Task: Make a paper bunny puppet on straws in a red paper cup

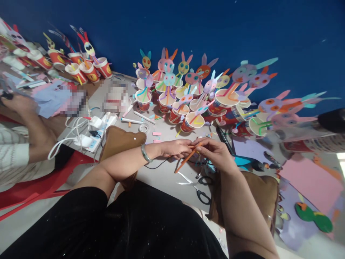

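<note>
My left hand [178,148], with a bracelet at the wrist, meets my right hand [215,153] above the table. Between them is a narrow orange strip [184,162], bent so that one end slants down toward me. The thumb and fingers of my right hand pinch it near the bend. My left fingers are closed around its other part, which they mostly hide. Just below lies a pair of scissors [198,187] with dark handles and spread blades. Behind my hands stands a paper cup [192,122] with a paper rabbit figure in it.
Several more rabbit cups [167,102] crowd toward the blue wall [172,25]. Brown cushions [121,142] lie under my forearms. A white power strip [101,131] with cables is at left, near another person's arm [29,118]. Pink paper [312,183] lies at right.
</note>
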`<state>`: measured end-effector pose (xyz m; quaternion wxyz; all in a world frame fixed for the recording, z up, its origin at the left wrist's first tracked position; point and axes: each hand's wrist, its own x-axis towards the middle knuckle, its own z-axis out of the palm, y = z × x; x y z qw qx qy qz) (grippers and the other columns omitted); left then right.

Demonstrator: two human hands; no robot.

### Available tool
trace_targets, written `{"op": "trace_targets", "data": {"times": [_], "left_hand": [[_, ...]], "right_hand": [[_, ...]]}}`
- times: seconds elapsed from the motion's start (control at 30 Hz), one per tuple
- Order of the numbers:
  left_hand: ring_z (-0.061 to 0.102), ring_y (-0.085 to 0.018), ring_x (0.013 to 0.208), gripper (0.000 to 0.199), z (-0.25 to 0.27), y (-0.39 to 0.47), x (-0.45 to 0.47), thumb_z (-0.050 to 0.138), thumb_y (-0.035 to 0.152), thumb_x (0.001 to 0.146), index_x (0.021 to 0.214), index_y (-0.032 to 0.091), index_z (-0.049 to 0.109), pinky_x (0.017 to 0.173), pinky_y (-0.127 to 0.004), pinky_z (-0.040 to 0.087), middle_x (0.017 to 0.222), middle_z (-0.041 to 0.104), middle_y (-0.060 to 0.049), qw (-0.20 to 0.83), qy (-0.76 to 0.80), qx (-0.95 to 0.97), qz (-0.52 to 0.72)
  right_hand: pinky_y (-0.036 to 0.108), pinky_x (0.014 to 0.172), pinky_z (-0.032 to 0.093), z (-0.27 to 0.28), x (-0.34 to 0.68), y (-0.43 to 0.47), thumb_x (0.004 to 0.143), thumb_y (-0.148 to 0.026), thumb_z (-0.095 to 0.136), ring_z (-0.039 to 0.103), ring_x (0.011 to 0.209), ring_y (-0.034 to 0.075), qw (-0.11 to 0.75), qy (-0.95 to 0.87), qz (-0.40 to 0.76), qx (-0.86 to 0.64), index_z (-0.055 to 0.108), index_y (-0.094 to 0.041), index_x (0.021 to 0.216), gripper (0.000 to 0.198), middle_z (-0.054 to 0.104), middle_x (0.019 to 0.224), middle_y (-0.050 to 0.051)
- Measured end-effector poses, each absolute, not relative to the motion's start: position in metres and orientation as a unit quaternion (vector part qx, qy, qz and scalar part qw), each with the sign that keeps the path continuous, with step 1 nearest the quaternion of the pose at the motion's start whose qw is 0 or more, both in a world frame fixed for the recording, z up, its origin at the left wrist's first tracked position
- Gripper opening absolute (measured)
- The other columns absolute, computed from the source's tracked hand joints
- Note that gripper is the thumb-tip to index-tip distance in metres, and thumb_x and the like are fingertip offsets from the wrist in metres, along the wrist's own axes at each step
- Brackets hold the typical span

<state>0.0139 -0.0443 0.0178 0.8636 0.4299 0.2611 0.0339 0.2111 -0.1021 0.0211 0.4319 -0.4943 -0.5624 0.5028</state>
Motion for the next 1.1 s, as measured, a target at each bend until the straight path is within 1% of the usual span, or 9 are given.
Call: {"op": "trace_targets", "data": {"times": [0.13,0.23,0.4,0.5,0.57,0.7,0.83,1.0,1.1], "left_hand": [[0.026,-0.004,0.041,0.018,0.018,-0.043,0.015,0.053,0.016,0.088,0.104,0.022,0.047,0.044,-0.017,0.018,0.058,0.037,0.011,0.868,0.271,0.410,0.073],[0.035,-0.006,0.041,0.024,0.014,-0.038,0.016,0.050,0.021,0.089,0.113,0.020,0.050,0.045,-0.019,0.030,0.064,0.056,0.006,0.870,0.240,0.400,0.158],[0.061,-0.011,0.059,0.025,0.006,-0.030,0.015,0.057,0.031,0.084,0.100,0.013,0.062,0.065,-0.029,0.052,0.083,0.073,-0.007,0.880,0.192,0.370,0.228],[0.063,-0.010,0.066,0.032,0.007,-0.033,0.016,0.074,0.030,0.077,0.102,0.013,0.065,0.074,-0.030,0.053,0.085,0.073,-0.005,0.861,0.191,0.394,0.259],[0.059,-0.008,0.064,0.037,0.008,-0.036,0.018,0.080,0.038,0.076,0.100,0.013,0.067,0.072,-0.028,0.051,0.078,0.069,-0.001,0.832,0.211,0.426,0.287],[0.052,-0.006,0.063,0.043,0.010,-0.036,0.020,0.072,0.055,0.083,0.088,0.013,0.066,0.066,-0.023,0.046,0.070,0.058,0.003,0.745,0.281,0.486,0.360],[0.057,-0.008,0.071,0.036,0.010,-0.034,0.019,0.061,0.048,0.094,0.080,0.016,0.057,0.073,-0.023,0.049,0.073,0.058,0.002,0.693,0.316,0.496,0.418],[0.060,-0.010,0.064,0.026,0.006,-0.037,0.019,0.056,0.038,0.098,0.088,0.015,0.059,0.064,-0.023,0.050,0.069,0.062,0.001,0.749,0.304,0.505,0.302],[0.062,-0.009,0.065,0.024,0.004,-0.040,0.020,0.061,0.034,0.096,0.087,0.012,0.062,0.067,-0.023,0.049,0.070,0.065,0.000,0.769,0.298,0.520,0.223]], "right_hand": [[0.028,0.051,0.051,0.018,0.212,-0.102,0.076,-0.051,0.085,0.060,0.055,0.014,0.437,-0.517,0.514,-0.527,0.074,-0.022,0.079,0.031,0.070,0.070,0.002],[0.028,0.051,0.052,0.016,0.216,-0.101,0.072,-0.051,0.088,0.059,0.053,0.013,0.474,-0.474,0.502,-0.546,0.073,-0.022,0.079,0.034,0.069,0.068,0.001],[0.027,0.051,0.052,0.016,0.220,-0.098,0.068,-0.050,0.090,0.059,0.053,0.013,0.516,-0.414,0.510,-0.551,0.071,-0.022,0.074,0.035,0.067,0.063,0.000],[0.027,0.050,0.052,0.016,0.219,-0.097,0.066,-0.052,0.091,0.059,0.051,0.013,0.511,-0.405,0.518,-0.554,0.070,-0.022,0.073,0.037,0.067,0.061,-0.001],[0.027,0.050,0.052,0.015,0.217,-0.098,0.066,-0.053,0.091,0.059,0.050,0.013,0.498,-0.409,0.532,-0.550,0.070,-0.022,0.074,0.038,0.067,0.062,0.000],[0.026,0.049,0.051,0.017,0.214,-0.101,0.070,-0.052,0.089,0.059,0.049,0.013,0.438,-0.441,0.577,-0.530,0.070,-0.021,0.075,0.037,0.068,0.060,0.001],[0.025,0.047,0.047,0.021,0.215,-0.102,0.071,-0.053,0.088,0.058,0.048,0.012,0.407,-0.451,0.582,-0.540,0.070,-0.021,0.075,0.037,0.067,0.058,0.001],[0.025,0.046,0.045,0.019,0.216,-0.100,0.066,-0.054,0.090,0.056,0.049,0.012,0.444,-0.428,0.564,-0.549,0.068,-0.021,0.071,0.040,0.065,0.059,-0.001],[0.025,0.045,0.043,0.016,0.214,-0.099,0.066,-0.053,0.091,0.054,0.048,0.011,0.459,-0.414,0.562,-0.550,0.069,-0.021,0.071,0.039,0.063,0.060,-0.002]]}}
